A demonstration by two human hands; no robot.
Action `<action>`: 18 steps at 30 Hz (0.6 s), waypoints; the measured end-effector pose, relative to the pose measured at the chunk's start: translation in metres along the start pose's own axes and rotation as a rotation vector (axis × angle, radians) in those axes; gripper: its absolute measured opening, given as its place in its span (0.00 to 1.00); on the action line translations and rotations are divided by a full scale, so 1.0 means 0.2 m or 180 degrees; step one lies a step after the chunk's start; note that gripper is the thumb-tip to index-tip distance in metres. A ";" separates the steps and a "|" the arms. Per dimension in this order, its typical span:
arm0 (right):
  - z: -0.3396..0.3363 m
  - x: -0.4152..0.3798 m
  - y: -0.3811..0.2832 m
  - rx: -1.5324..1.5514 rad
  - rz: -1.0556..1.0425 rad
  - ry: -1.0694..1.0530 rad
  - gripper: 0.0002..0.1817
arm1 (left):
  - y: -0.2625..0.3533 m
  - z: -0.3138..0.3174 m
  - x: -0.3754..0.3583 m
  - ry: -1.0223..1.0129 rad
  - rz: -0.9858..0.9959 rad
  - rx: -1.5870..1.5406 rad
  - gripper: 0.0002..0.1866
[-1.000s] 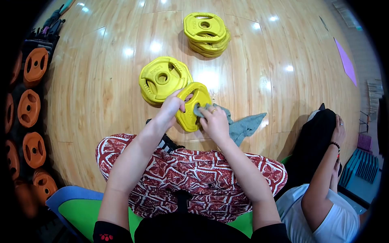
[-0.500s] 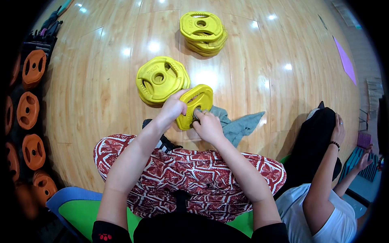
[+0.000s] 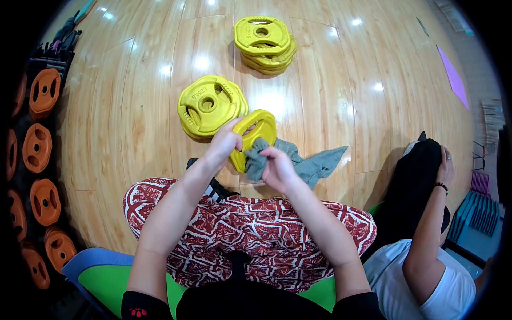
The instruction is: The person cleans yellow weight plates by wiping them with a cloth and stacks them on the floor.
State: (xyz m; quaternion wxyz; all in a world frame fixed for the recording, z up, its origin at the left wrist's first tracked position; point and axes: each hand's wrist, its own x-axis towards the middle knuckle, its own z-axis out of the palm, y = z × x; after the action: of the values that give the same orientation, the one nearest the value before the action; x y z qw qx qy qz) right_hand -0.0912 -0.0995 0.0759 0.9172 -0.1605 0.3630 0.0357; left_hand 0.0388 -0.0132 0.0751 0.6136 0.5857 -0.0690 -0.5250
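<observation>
My left hand (image 3: 225, 143) grips the left edge of a yellow weight plate (image 3: 265, 127), which is tilted up above the floor in front of my crossed legs. Bunched against the middle of that plate is a grey-green cloth (image 3: 320, 164), its far end trailing to the right. My right hand (image 3: 279, 169) pinches the bunched part, fingers slightly blurred. Just beyond my left hand lies a stack of yellow plates (image 3: 194, 114), the top one marked 1.25KG. The cloth covers the held plate's centre hole.
Farther off stands another yellow plate stack (image 3: 261, 45). Orange plates (image 3: 45, 201) hang on a rack at the left. On my right sits a person (image 3: 426, 266) in a white top, one hand on a knee. A purple mat (image 3: 452, 77) lies at the far right.
The cloth has come up in a bunch over the plate's centre, where my right fingers were. My right hand has drawn back slightly right and down. My left hand still holds the plate.
</observation>
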 end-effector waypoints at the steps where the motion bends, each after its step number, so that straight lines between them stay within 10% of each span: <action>1: -0.02 0.02 0.04 -0.0360 -0.0237 0.0009 0.19 | -0.01 -0.01 0.01 0.0024 0.0051 -0.0072 0.37; 10: -0.01 -0.03 -0.02 -0.6546 -0.1405 0.0670 0.17 | -0.02 -0.05 0.02 0.0020 -0.0106 0.0009 0.39; 18: -0.06 -0.01 0.01 -0.6606 -0.2493 0.1325 0.18 | -0.03 -0.04 0.02 0.0005 -0.0079 -0.0036 0.37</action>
State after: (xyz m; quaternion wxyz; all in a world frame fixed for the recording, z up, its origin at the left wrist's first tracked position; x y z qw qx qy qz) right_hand -0.1009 -0.1008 0.0694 0.2100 -0.9507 0.2283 0.0025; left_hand 0.0429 -0.0104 0.0655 0.6104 0.5835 -0.0582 -0.5325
